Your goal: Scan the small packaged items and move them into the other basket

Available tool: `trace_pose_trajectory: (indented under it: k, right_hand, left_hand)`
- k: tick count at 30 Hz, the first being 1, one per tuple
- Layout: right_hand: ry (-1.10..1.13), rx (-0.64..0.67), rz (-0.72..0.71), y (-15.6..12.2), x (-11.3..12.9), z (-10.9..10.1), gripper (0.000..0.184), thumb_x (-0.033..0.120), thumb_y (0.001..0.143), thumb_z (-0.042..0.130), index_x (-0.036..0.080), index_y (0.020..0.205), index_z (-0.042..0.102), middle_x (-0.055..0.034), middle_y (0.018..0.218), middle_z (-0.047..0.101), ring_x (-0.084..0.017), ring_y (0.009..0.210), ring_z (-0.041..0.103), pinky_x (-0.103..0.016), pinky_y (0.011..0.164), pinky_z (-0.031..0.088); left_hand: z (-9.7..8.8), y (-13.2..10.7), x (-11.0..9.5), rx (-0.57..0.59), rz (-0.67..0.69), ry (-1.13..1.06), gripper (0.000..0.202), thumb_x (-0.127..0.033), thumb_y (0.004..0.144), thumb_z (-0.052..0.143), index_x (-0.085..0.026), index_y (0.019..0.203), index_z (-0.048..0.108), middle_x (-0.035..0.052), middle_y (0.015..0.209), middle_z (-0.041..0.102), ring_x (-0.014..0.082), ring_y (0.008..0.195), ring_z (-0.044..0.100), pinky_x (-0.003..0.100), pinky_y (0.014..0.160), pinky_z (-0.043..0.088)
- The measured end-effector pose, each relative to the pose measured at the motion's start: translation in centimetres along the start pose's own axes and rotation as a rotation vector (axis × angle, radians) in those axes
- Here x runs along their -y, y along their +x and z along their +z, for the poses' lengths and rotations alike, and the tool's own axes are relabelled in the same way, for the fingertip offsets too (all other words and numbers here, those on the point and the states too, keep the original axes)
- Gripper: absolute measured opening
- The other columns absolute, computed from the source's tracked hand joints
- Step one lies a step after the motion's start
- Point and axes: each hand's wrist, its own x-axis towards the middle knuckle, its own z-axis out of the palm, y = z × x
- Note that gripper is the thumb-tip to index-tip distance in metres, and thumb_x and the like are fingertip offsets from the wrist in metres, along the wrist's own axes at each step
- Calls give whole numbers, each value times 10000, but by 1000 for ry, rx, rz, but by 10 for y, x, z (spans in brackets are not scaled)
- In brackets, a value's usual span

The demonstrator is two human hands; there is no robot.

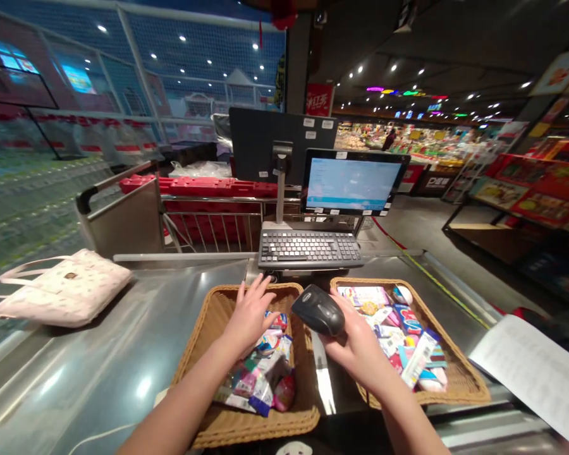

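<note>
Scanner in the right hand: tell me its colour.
The scanner is black, best seen in the head view.

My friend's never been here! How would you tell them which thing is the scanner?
Find the lit screen, then the black keyboard just below it. Nearer you sit the left basket and the right basket; between them, the right hand holds the scanner. It's black and rounded, not flat like the keyboard or woven like the baskets.
</note>
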Motion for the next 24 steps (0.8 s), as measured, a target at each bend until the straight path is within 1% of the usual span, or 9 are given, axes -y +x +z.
trace_pose_trajectory:
  k: [5, 7, 10, 14, 16, 19, 22, 24]
  right_hand:
    - [-109, -136, 4, -15, -16, -39, 442, 185, 823, 552, 215, 1264, 551, -101, 1341, 592, -289, 1362, 448, -524, 1162, 330]
    - [-167, -192, 10, -22, -27, -55, 424, 207, 840, 546, 218, 1264, 551, -101, 1338, 593, -287, 1363, 448, -511, 1154, 348]
    - [-237, -259, 30, -33, -43, -77, 411, 235, 840, 555, 189, 1249, 561, -125, 1346, 587, -301, 1354, 458, -505, 1139, 369]
    - [-280, -324, 78, -45, -62, -102, 414, 269, 846, 559, 179, 1250, 557, -128, 1350, 588, -297, 1344, 474, -471, 1125, 395]
    - [-298, -343, 91, -50, -69, -111, 365, 293, 854, 553, 193, 1203, 585, -116, 1331, 603, -297, 1333, 489, -466, 1120, 399]
    - [-310, -357, 130, -56, -80, -120, 369, 321, 846, 553, 204, 1192, 599, -115, 1334, 606, -324, 1347, 472, -520, 1127, 371]
    - [-297, -354, 170, -59, -89, -126, 425, 313, 826, 555, 208, 1237, 585, -123, 1370, 583, -345, 1376, 433, -575, 1128, 341]
    - [-287, -341, 179, -61, -93, -129, 438, 290, 816, 552, 220, 1248, 583, -117, 1392, 566, -346, 1388, 416, -593, 1126, 331]
  left_hand:
    - [8, 41, -47, -18, 141, -74, 308, -305, 880, 609, -219, 1175, 625, 135, 1521, 411, 323, 1460, 265, 665, 1145, 196]
    - [14, 55, -68, -12, 186, -84, 299, -321, 877, 616, -219, 1157, 635, 134, 1522, 410, 325, 1464, 254, 669, 1144, 186]
    - [27, 74, -101, 19, 247, -90, 273, -373, 863, 635, -212, 1081, 669, 135, 1517, 418, 336, 1464, 246, 684, 1138, 170]
    - [52, 97, -145, 107, 293, -97, 295, -448, 865, 619, -188, 968, 713, 143, 1487, 457, 345, 1455, 261, 677, 1146, 153]
    - [68, 107, -166, 159, 292, -101, 294, -447, 876, 600, -194, 953, 727, 132, 1475, 474, 345, 1447, 277, 685, 1143, 150]
    - [90, 120, -192, 212, 278, -95, 272, -417, 878, 595, -199, 947, 743, 123, 1443, 511, 346, 1434, 296, 676, 1149, 147]
    - [110, 130, -211, 226, 263, -83, 249, -388, 856, 618, -186, 897, 759, 128, 1437, 513, 362, 1434, 282, 650, 1168, 128]
    - [120, 135, -220, 235, 265, -83, 234, -378, 831, 646, -178, 870, 762, 140, 1425, 524, 366, 1430, 286, 641, 1178, 91]
